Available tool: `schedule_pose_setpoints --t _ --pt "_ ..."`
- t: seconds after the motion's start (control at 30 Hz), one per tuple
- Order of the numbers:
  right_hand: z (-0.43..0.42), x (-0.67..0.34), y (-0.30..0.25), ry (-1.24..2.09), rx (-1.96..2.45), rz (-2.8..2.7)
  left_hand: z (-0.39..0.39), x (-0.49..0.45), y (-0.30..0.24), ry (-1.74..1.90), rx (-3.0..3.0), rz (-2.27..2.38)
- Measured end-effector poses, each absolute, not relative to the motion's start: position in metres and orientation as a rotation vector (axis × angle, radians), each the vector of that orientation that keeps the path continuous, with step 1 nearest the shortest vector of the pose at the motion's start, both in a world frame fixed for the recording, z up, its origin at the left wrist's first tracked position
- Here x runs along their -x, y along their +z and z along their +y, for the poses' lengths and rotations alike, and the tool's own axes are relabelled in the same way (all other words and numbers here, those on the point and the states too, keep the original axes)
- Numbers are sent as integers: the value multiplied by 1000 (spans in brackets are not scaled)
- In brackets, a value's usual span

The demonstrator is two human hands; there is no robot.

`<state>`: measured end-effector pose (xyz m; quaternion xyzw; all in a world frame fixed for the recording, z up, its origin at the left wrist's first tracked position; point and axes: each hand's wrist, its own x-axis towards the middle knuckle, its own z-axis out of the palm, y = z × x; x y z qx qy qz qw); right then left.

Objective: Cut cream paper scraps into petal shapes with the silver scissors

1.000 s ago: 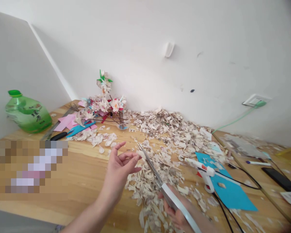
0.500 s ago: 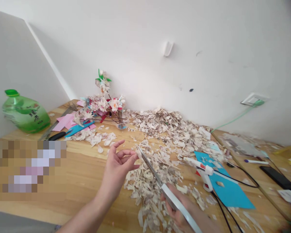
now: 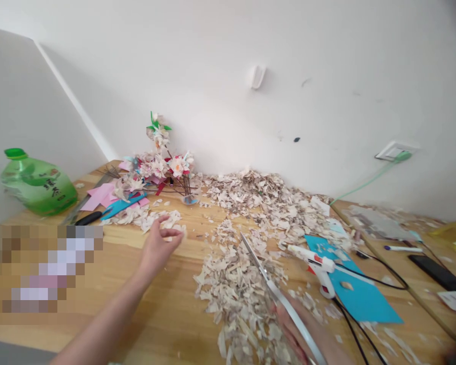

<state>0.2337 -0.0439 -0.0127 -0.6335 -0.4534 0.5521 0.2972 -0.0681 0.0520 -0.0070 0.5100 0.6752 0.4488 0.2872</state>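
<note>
Scissors (image 3: 273, 284) sit gripped in the right hand (image 3: 307, 334) (blurry), blades shut; left hand (image 3: 157, 246) reaches, fingers loosely open and empty, toward petal scraps (image 3: 148, 215). Heaps already cut across the worktop (image 3: 144, 284).

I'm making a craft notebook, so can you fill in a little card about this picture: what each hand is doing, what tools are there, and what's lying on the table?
Left hand: left hand reaches over the small pile of petal cut-outs, fingers loosely open
Right hand: right hand grips the scissors, blades shut, pointing away
Scraps: paper scraps heaped across the wooden table
Tools: hot glue gun on blue paper sheet
Back: paper flower bouquet
Far left: green bottle
</note>
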Motion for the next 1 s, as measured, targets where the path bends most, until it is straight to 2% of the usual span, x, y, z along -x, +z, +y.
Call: schedule_pose_setpoints --t 0.1,0.2,0.3,0.4,0.53,0.8,1.0 --pt "-45 -237 -14 1680 1613 -912 65 99 -10 1190 -1431 1921" --pt "-50 -247 -24 1686 1537 -851 72 114 -11 1216 -1476 1933" --pt "-50 -256 -27 1541 1552 -897 74 112 -11 1240 -1513 1858" --pt "-41 -257 -19 1272 1700 -1285 73 94 -11 1217 -1540 1727" --pt "-30 -252 -3 1129 1845 -1568 78 57 -15 1101 -1598 1553" --pt "-28 -271 -3 879 2044 -1573 123 3 -31 939 -1648 1479" --pt "-17 -280 -5 930 2090 -1500 123 -16 -32 826 -1741 1325"
